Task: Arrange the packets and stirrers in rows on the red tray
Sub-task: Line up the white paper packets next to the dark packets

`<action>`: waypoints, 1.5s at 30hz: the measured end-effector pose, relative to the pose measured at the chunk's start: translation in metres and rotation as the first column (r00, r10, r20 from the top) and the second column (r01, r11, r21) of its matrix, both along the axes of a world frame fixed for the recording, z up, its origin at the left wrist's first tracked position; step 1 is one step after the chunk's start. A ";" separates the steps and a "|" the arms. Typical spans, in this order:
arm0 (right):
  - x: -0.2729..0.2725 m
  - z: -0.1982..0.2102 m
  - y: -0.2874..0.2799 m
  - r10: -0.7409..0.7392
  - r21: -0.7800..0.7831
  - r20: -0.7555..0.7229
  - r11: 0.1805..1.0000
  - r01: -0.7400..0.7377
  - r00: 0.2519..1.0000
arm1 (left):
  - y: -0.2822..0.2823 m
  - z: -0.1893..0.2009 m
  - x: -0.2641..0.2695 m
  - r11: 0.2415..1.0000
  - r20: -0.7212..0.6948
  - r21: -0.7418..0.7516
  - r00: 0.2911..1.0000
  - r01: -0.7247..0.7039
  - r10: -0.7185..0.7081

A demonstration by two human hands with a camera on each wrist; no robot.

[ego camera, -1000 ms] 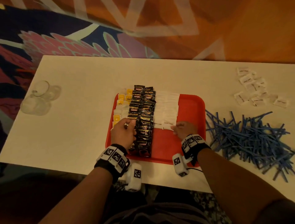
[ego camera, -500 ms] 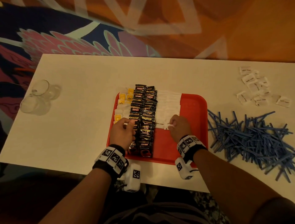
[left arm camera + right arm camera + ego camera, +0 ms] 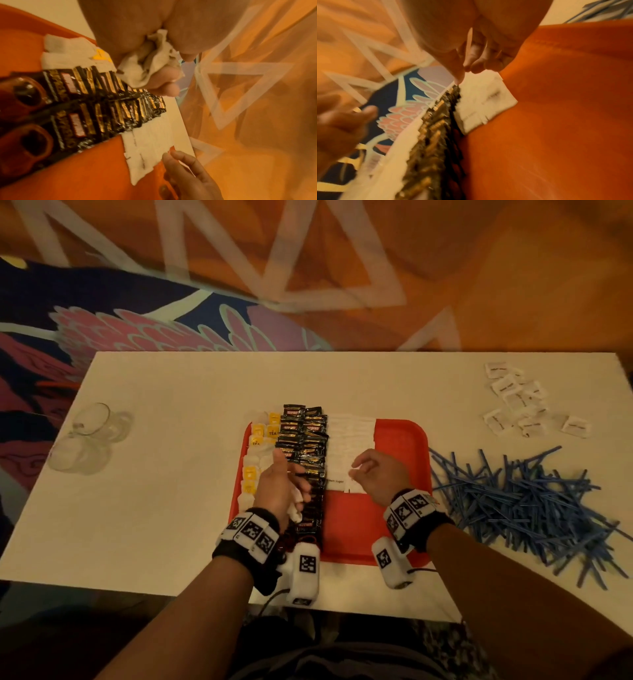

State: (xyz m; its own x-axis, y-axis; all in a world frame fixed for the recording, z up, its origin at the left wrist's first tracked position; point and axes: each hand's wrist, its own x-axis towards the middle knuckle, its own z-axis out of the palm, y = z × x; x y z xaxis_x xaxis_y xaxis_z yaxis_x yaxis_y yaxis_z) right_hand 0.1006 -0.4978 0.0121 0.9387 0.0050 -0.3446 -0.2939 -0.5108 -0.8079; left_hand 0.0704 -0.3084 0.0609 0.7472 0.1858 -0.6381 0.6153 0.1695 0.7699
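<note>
The red tray (image 3: 394, 446) carries a column of yellow tea packets (image 3: 260, 433), two columns of black packets (image 3: 305, 440) and two columns of white sugar packets (image 3: 346, 436). My left hand (image 3: 291, 487) hovers over the black columns, thumb up, gripping a bunch of white packets (image 3: 154, 63) in its curled fingers. My right hand (image 3: 359, 470) is at the near end of the white columns (image 3: 481, 97). Its fingers are curled, and a thin white packet (image 3: 469, 39) shows edge-on between thumb and fingers. The right half of the tray is bare.
A heap of blue stirrers (image 3: 520, 498) lies on the white table right of the tray. Several loose white packets (image 3: 513, 402) sit at the far right. Two clear glasses (image 3: 85, 440) lie near the table's left edge.
My left hand has lifted off the black packets and turned thumb-up, showing the white packets it holds. My right hand shifted left along the near end of the white columns.
</note>
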 end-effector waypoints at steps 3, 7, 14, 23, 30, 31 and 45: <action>0.001 0.038 0.005 0.085 0.107 0.078 0.990 -0.093 0.993 | -0.020 0.017 0.008 0.998 0.050 -0.051 0.998 0.043 -0.040; -0.005 0.083 0.007 0.256 0.111 0.081 0.958 -0.264 0.963 | -0.041 0.030 0.018 0.993 0.072 -0.034 0.991 0.115 -0.113; -0.007 0.114 -0.006 0.152 0.130 0.085 0.978 -0.162 0.985 | -0.064 0.061 0.019 0.979 0.149 -0.050 0.971 0.198 -0.189; 0.001 0.139 -0.027 -0.095 0.280 0.069 0.957 0.072 0.993 | -0.057 0.067 0.010 0.951 0.297 0.037 0.905 0.306 -0.303; -0.003 0.136 -0.028 -0.089 0.365 0.000 0.927 0.083 0.996 | -0.058 0.071 0.016 0.974 0.381 0.116 0.896 0.196 -0.226; -0.004 0.137 -0.027 -0.084 0.379 0.008 0.922 0.074 0.996 | -0.058 0.071 0.016 0.968 0.388 0.137 0.888 0.209 -0.246; -0.010 0.131 -0.019 -0.058 0.462 -0.080 0.882 0.088 0.995 | -0.052 0.071 0.012 0.989 0.370 0.067 0.917 0.133 -0.148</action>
